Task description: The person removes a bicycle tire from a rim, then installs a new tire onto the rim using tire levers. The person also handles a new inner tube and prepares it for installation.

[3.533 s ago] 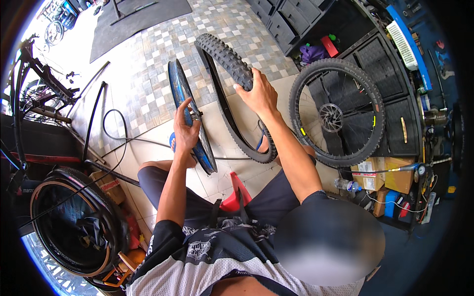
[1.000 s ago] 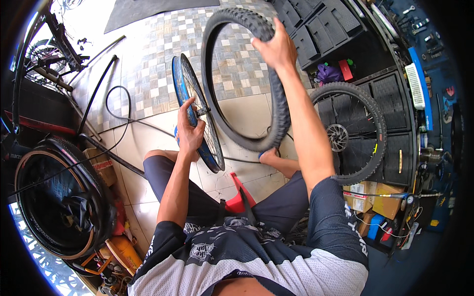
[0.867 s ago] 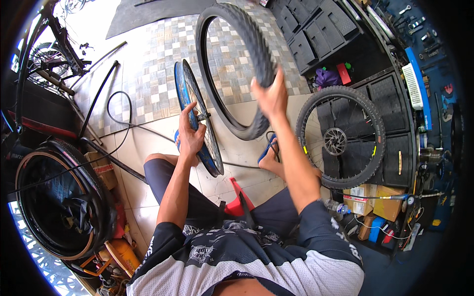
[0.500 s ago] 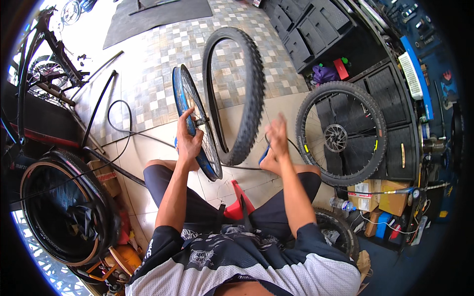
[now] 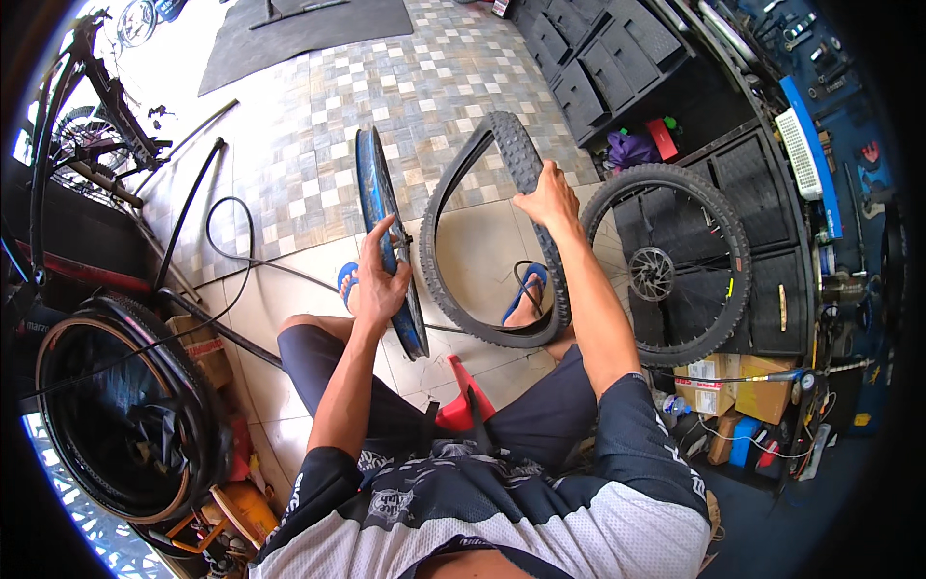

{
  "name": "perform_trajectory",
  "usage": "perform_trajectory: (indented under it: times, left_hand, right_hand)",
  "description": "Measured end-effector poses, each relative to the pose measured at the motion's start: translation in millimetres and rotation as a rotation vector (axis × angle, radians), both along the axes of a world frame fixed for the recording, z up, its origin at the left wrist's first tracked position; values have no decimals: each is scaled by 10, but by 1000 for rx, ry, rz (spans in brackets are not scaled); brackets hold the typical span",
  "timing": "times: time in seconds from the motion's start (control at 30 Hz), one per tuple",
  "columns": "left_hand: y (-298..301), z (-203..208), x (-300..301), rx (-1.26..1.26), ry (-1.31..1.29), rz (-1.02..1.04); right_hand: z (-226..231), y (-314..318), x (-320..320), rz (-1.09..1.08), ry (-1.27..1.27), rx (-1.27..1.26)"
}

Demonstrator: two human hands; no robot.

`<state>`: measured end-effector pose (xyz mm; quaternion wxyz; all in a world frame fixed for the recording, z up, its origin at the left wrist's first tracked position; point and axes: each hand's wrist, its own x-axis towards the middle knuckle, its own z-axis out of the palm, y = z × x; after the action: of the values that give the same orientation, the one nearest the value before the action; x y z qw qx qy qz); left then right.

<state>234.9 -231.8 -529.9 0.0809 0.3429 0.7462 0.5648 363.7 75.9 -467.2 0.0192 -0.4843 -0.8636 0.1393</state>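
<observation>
Drawers (image 5: pixel 617 68) in black rise beyond and right of the loose tyre (image 5: pixel 521 154). To that tyre's right stands a large wheel with a disc rotor (image 5: pixel 651 274). The tyre itself is held upright and slightly tilted; whether it touches the floor (image 5: pixel 328 212) I cannot tell. Just left of it, a blue-rimmed wheel (image 5: pixel 371 179) stands nearly edge-on. The left hand (image 5: pixel 381 283) has its grip curled around the blue rim near the hub; the right hand (image 5: pixel 553 201) has its grip pinching the tyre's tread, upper right. One blue sandal (image 5: pixel 536 274) shows through the tyre's hoop.

Bicycle workshop — wall tools (image 5: pixel 828 56), tool drawers (image 5: pixel 617 72), wheel (image 5: pixel 652 274)
</observation>
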Motion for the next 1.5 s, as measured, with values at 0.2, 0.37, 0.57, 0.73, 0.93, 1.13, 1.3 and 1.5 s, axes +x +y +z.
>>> perform_trajectory:
  times: [0.2, 0.37, 0.57, 0.73, 0.93, 1.13, 1.3, 1.5]
  left_hand:
    - [93, -9, -15, 10, -39, -6]
    - [117, -44, -71, 43, -45, -29]
    - [54, -76, -107, 28, -123, -22]
    - [46, -81, -132, 86, -115, 5]
    - [115, -58, -5, 84, -384, -50]
    - [281, -93, -61, 223, -518, -52]
    - [263, -23, -161, 335, -870, -45]
    - [230, 1, -361, 385, -934, -60]
  right_hand:
    - [230, -225, 144, 51, 336, 73]
    - [808, -237, 173, 128, 656, -115]
    - [1021, -580, 176, 138, 840, -349]
    - [582, -797, 0, 184, 564, -196]
    - [274, -967, 16, 173, 168, -36]
    - [394, -924, 7, 159, 137, 85]
    - [851, -826, 116, 129, 398, -10]
    - [1157, -1145, 297, 138, 454, -60]
